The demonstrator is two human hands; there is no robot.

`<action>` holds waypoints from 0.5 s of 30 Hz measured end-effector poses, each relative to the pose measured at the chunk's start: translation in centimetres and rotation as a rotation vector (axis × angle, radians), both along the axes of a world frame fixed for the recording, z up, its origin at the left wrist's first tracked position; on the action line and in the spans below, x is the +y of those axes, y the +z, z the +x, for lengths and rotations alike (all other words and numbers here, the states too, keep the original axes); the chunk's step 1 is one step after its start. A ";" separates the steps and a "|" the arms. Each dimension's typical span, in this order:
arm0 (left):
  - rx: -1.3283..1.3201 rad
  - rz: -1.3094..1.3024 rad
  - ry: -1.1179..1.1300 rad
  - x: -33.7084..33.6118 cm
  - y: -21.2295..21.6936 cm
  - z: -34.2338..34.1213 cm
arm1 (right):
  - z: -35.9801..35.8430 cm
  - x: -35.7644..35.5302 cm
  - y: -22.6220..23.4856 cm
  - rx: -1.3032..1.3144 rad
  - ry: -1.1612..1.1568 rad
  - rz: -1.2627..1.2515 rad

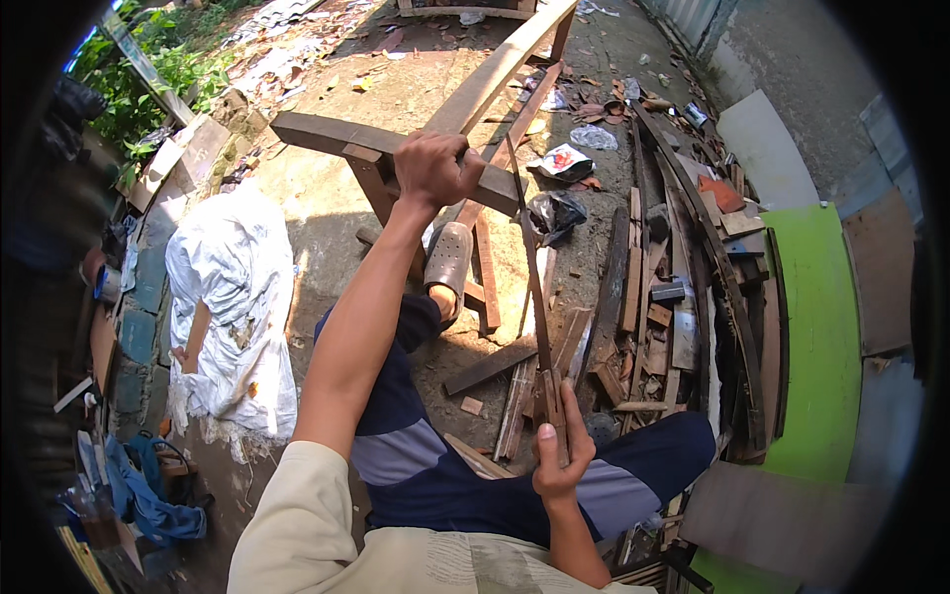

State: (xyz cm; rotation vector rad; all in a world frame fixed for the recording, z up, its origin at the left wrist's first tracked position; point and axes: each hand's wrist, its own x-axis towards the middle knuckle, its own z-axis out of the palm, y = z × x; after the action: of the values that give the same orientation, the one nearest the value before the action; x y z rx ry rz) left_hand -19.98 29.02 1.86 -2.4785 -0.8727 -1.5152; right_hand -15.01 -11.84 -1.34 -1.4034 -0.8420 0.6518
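Note:
A dark wooden crosspiece (322, 135) lies across the near end of a long wooden beam (500, 74), with short legs beneath it, like a low bench. My left hand (435, 170) is closed over the crosspiece, near its right part. My right hand (564, 455) grips the wooden handle (548, 401) of a hand saw. The saw's long, narrow, dark blade (534, 267) is seen nearly edge-on and points away from me. It passes just beside the crosspiece's right end; whether it touches the wood I cannot tell.
My foot in a clog (450, 259) rests beside the bench leg. Scrap wood (633, 287) is heaped at the right, near a green panel (807, 337). A white sack (233, 287) lies at the left. Plastic bags (594, 137) and leaves litter the ground ahead.

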 end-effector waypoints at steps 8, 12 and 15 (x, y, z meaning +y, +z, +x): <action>0.049 -0.057 0.008 -0.2 0.0 -0.1 | 2.6 13.3 2.0 -0.190 -0.049 0.184; 0.025 -0.022 0.018 0.2 -0.2 -0.2 | 0.1 2.9 -0.4 -0.205 -0.045 0.046; 0.063 -0.035 0.025 0.0 -0.3 0.0 | -0.7 -3.4 -3.1 -0.301 -0.047 0.038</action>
State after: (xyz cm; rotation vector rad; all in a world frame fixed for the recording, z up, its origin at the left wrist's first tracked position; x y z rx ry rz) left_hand -20.01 29.02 1.52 -2.5152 -0.9240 -1.4186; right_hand -15.68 -15.25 -4.45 -1.5036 -1.0486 0.3909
